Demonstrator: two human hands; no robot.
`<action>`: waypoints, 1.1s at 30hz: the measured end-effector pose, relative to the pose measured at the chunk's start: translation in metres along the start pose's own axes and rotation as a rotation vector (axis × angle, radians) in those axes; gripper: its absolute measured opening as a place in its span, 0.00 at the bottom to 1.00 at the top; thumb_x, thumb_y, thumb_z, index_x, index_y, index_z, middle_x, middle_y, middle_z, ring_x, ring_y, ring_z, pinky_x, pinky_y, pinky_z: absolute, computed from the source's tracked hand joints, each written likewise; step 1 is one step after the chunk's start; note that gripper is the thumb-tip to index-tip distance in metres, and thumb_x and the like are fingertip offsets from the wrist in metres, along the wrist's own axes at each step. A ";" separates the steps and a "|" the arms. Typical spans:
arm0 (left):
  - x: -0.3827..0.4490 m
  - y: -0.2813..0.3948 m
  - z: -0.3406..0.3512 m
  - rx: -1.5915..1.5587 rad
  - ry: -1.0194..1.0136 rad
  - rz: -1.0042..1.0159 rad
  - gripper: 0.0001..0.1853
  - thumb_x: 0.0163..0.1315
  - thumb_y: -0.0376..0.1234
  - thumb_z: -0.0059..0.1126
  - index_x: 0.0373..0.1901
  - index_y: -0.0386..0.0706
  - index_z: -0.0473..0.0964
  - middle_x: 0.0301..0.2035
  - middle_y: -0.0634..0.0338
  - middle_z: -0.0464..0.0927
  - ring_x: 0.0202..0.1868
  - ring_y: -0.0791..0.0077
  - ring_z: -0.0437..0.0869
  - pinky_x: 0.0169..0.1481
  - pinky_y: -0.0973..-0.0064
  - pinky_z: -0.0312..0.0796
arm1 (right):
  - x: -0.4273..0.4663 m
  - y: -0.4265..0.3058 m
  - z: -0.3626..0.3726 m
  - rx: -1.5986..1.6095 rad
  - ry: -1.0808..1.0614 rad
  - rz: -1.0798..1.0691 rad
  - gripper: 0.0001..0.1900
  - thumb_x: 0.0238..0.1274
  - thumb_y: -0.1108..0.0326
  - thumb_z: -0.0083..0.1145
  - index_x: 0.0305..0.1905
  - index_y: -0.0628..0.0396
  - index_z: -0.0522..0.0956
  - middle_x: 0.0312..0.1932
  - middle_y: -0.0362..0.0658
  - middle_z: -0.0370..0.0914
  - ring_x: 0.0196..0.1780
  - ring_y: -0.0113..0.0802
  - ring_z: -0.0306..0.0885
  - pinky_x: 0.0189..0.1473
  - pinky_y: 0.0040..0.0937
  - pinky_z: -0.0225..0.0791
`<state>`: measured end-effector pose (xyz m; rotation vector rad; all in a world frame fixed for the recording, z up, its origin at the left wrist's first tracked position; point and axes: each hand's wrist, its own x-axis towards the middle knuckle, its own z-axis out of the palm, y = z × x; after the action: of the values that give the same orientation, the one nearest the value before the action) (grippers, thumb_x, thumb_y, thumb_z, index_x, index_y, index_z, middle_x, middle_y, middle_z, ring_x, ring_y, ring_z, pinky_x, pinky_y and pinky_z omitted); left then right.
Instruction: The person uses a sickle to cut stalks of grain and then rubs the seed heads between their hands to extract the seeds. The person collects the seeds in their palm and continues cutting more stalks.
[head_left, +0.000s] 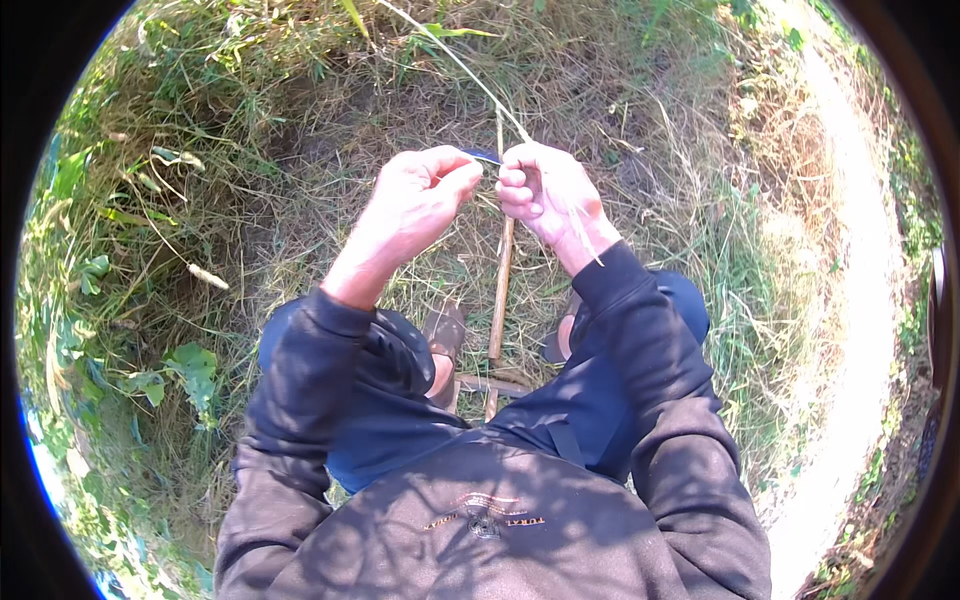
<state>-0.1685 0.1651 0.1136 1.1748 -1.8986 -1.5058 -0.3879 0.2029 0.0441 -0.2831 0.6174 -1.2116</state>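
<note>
My left hand (424, 191) has its thumb and fingertips pinched together at one end of a thin, dark blue strip (482, 155). The strip's other end reaches the fingers of my right hand (553, 187); whether it is a blade or a band I cannot tell. My right hand is closed around a long, pale plant stalk (469, 73), which runs up and leftward out of view. A frayed pale end (587, 234) hangs over my right wrist. Both hands are raised in front of my knees, a small gap apart.
Beneath my hands a wooden pole (501, 292) lies between my feet. A wooden crosspiece (491, 385) is near its lower end. Dry cut grass (315, 202) covers the ground. Leafy weeds (193, 373) grow at the left, and a brightly sunlit strip (851, 300) lies at the right.
</note>
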 end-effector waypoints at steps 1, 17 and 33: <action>0.002 -0.014 0.004 -0.196 0.069 -0.097 0.16 0.84 0.41 0.62 0.55 0.36 0.87 0.47 0.55 0.92 0.48 0.69 0.93 0.55 0.71 0.85 | 0.005 0.004 0.004 -0.011 0.018 0.008 0.09 0.81 0.67 0.51 0.41 0.59 0.75 0.30 0.41 0.74 0.26 0.28 0.67 0.21 0.23 0.57; 0.047 -0.113 0.092 -2.054 0.146 -0.108 0.18 0.91 0.45 0.50 0.41 0.45 0.80 0.30 0.76 0.74 0.26 0.91 0.68 0.35 0.85 0.69 | 0.023 0.051 0.035 -0.430 0.092 -0.333 0.16 0.86 0.61 0.61 0.51 0.66 0.86 0.43 0.49 0.89 0.43 0.34 0.89 0.44 0.29 0.83; 0.047 -0.131 0.066 -1.925 0.250 -0.190 0.18 0.90 0.45 0.43 0.55 0.44 0.79 0.45 0.59 0.83 0.49 0.67 0.88 0.53 0.62 0.88 | 0.034 0.046 0.043 -1.185 -0.255 -0.502 0.37 0.80 0.37 0.63 0.61 0.71 0.87 0.71 0.56 0.82 0.66 0.40 0.86 0.68 0.37 0.78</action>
<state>-0.1998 0.1579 -0.0372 0.4114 0.2841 -2.0312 -0.3195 0.1820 0.0454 -1.6366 1.0220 -1.1163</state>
